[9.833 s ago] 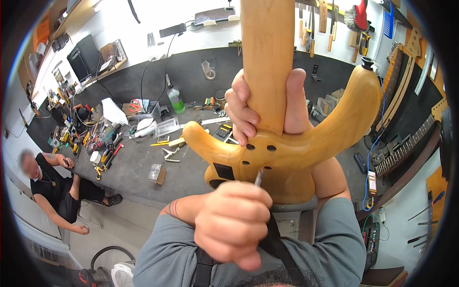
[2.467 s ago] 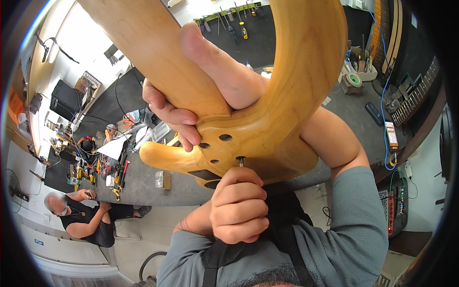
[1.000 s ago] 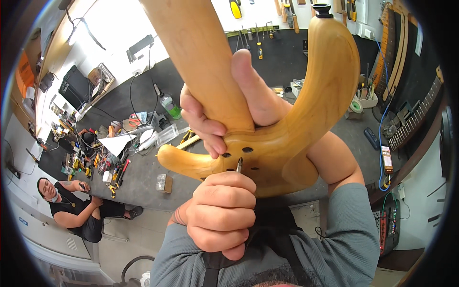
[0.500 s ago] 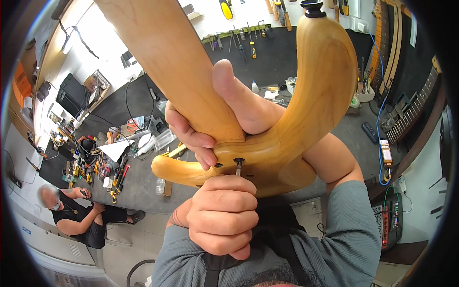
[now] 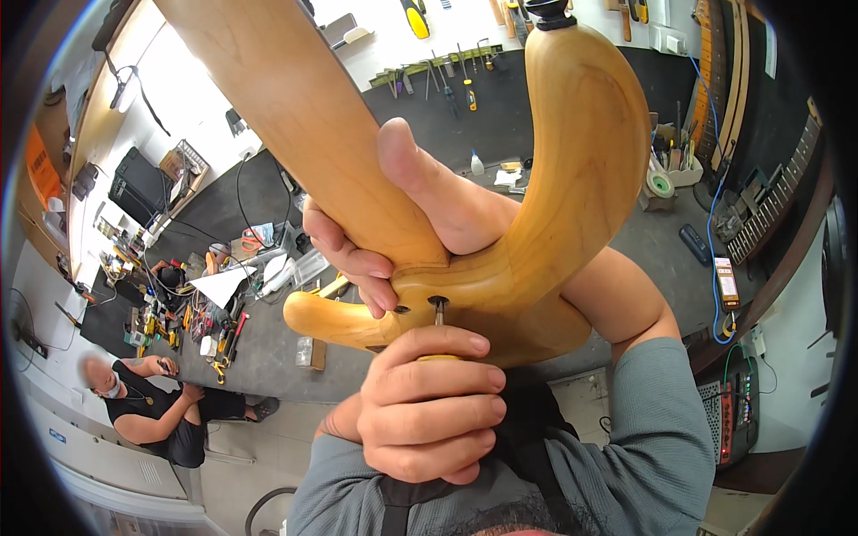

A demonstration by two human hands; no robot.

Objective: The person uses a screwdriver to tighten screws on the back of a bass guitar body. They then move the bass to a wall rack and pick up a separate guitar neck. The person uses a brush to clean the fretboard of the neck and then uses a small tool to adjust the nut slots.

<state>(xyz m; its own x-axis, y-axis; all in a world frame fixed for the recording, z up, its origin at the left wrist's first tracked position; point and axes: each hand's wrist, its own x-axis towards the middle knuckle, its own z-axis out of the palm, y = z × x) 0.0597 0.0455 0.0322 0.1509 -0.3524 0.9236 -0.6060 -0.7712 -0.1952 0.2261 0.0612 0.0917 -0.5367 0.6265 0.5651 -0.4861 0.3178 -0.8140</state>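
A natural-wood guitar body [image 5: 585,161] is held back side up, its neck [image 5: 295,107] rising toward the upper left. From the right, my right hand [image 5: 433,196] grips the neck at the heel, thumb on one side and fingers curled round the other. Below it, my left hand [image 5: 429,402] is closed on a screwdriver [image 5: 440,313], whose yellow handle peeks between the fingers. Its shaft enters a bolt hole in the heel, beside a second dark hole [image 5: 402,309]. A black fitting [image 5: 550,11] caps the upper horn. The lower holes are hidden.
A dark workbench [image 5: 264,362] curves behind, cluttered with tools [image 5: 223,339] on the left. A seated person [image 5: 156,411] is at lower left. Hand tools [image 5: 469,89] line the back. Guitar necks [image 5: 769,201], a blue cable [image 5: 715,223] and a phone-like device [image 5: 726,286] are at right.
Since 9.8 seconds ago the neck has tilted leftward. The screwdriver has moved from a lower hole to an upper one. Over the last half second my left fist shifted slightly, exposing the yellow handle.
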